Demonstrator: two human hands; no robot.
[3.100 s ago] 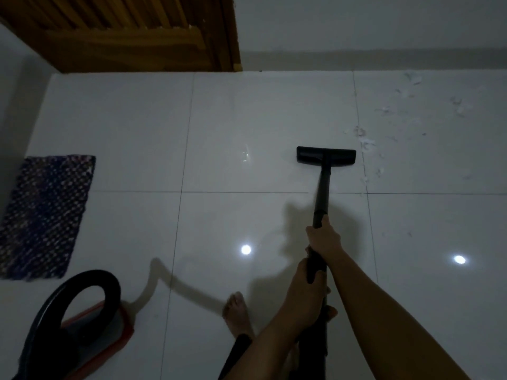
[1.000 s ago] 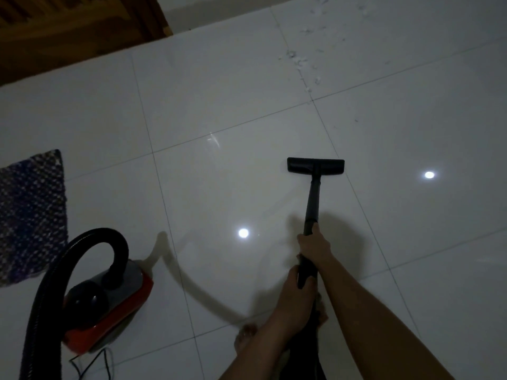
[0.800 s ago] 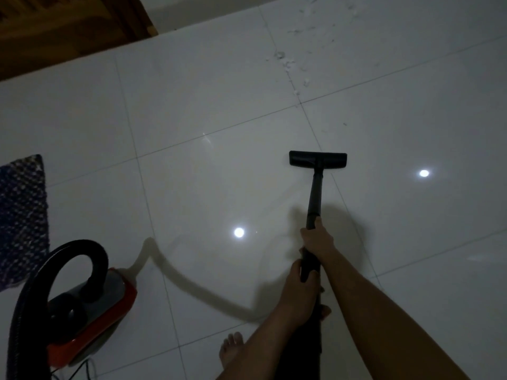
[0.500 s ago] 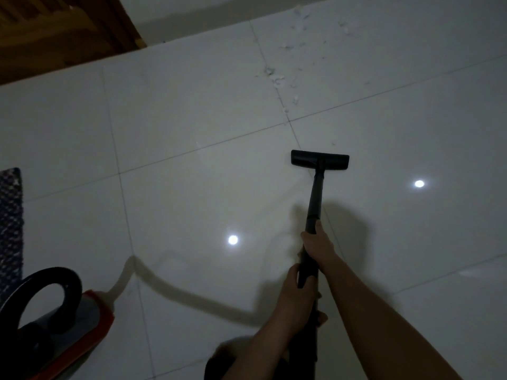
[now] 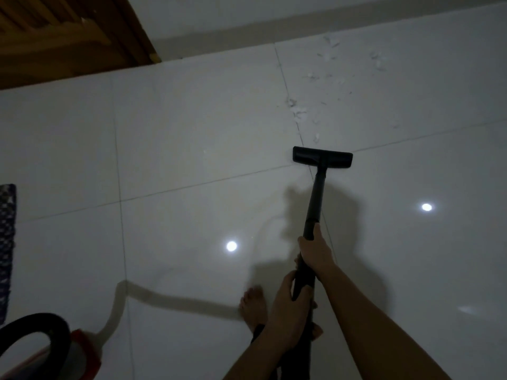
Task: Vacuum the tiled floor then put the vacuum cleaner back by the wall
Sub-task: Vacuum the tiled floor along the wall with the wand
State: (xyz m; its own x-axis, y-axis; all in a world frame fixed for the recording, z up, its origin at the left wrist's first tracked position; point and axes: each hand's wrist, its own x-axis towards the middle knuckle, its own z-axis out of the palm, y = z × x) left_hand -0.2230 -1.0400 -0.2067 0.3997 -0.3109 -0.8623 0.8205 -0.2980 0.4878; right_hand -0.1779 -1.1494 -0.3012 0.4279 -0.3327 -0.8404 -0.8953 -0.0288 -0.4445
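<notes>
Both hands curl tight round the black tube (image 5: 315, 198), right hand (image 5: 315, 253) further up it at centre frame and left hand (image 5: 288, 305) just below, likely for push and steering. The floor head (image 5: 322, 160) lies flat on the tiled floor (image 5: 192, 133), just short of white scraps (image 5: 329, 86) at upper right, probably its target. The red vacuum cleaner (image 5: 82, 352) sits at lower left, well apart from the wall (image 5: 274, 12).

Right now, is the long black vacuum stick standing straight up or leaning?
Leaning. The long black vacuum stick slants from the right hand and left hand down to its flat black floor head on the white tiles.
</notes>
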